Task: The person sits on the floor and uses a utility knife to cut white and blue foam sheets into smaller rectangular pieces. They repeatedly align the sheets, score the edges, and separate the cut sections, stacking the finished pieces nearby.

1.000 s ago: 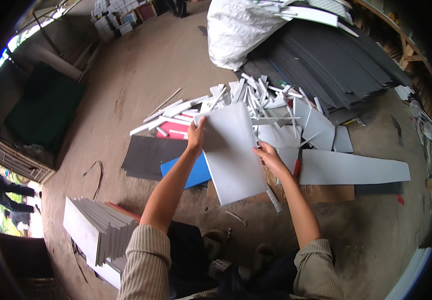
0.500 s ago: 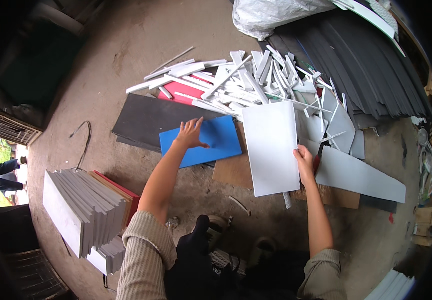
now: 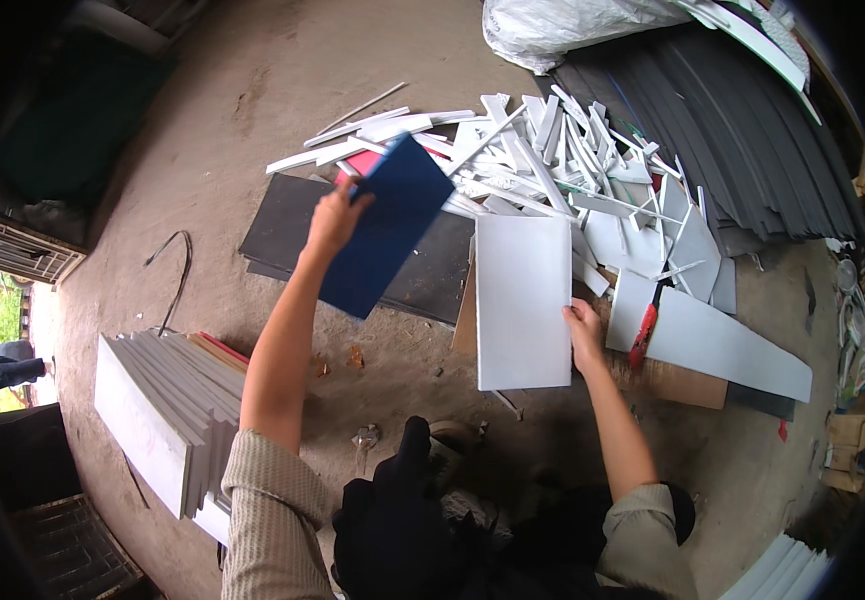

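Left hand: the left hand (image 3: 333, 222) grips the left edge of a blue board (image 3: 393, 225), held tilted; motion blur makes the finger placement hard to read.
Right hand: the right hand (image 3: 584, 333) is clamped on the right edge of a white board (image 3: 523, 300); some fingers are hidden behind it. The hands are well apart.
Behind the boards: the blue one covers part of a dark sheet (image 3: 283, 222) on the floor and of a red piece (image 3: 363, 163); the white one hides part of a brown sheet (image 3: 683, 383).
Scrap heap: white strips (image 3: 538, 160) overlap too thickly to count.
Cutter: a red-handled tool (image 3: 644, 335) lies on a long white sheet (image 3: 728, 345).
Cut off: a white sack (image 3: 578, 30) at the top edge; a panel stack (image 3: 158, 410), partly behind the left sleeve.
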